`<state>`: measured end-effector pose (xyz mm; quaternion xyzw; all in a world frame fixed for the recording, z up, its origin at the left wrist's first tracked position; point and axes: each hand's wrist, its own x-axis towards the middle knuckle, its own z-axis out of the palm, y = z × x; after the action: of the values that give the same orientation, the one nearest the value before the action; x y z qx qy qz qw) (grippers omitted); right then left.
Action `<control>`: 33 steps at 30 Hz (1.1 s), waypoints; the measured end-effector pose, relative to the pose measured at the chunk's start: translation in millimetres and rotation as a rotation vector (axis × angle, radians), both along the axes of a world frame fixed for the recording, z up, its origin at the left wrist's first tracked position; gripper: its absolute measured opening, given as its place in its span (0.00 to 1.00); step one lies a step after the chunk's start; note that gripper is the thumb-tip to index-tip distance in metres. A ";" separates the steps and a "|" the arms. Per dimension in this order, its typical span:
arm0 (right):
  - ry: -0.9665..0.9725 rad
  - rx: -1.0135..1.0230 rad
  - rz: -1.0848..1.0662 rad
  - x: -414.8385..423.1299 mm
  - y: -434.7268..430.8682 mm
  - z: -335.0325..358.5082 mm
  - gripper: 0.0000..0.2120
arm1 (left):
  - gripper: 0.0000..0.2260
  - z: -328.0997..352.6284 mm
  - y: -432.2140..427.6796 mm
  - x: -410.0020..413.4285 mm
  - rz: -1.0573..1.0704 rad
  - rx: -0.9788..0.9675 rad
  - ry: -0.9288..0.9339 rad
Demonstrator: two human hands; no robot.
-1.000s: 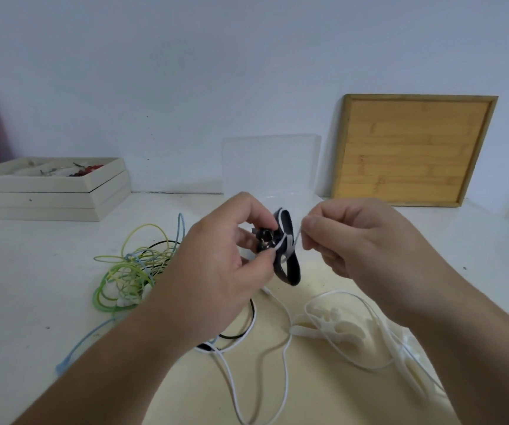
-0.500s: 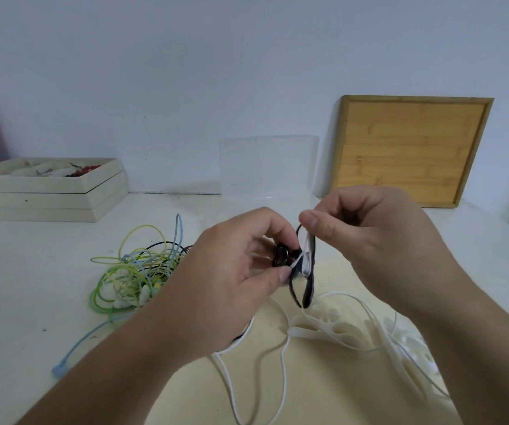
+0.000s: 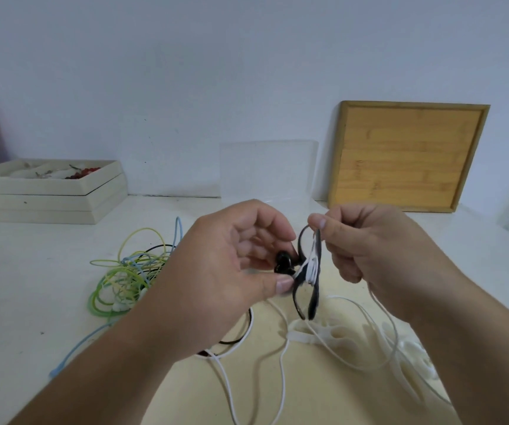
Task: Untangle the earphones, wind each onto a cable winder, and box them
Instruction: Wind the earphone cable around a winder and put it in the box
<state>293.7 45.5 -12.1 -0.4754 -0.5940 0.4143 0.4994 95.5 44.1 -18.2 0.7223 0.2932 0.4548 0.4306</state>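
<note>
Table: white, below the black cable winder and spread out all round it.
Bamboo tray: behind and right of the winder, leaning on the wall.
Cream trays: stacked, far left of and behind the winder, small items in the top one.
Clear plastic box: straight behind the winder, against the wall.
Left hand: left of the winder, fingers curled, thumb tip pressing white cable turns against the winder's middle.
Right hand: right of the winder, thumb and forefinger pinching the white earphone cable just at the winder's top end.
Earphone tangle: green, yellow, blue and black cables, lying well to the winder's left.
White cable winders: lying flat just below the winder.
White earphone cable: a few turns round the winder's waist, the rest trailing down below it.
Winder: held upright in the air between both hands, a small black rounded part on its left side, too small to tell what.
</note>
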 end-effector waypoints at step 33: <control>-0.174 -0.097 0.086 -15.5 -11.5 4.5 0.14 | 0.14 -0.5 5.0 -5.7 0.392 0.147 0.107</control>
<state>278.2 34.0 -7.6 -0.5074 -0.6343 0.4208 0.4040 89.9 49.2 -18.7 0.7040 0.4164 0.5110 0.2642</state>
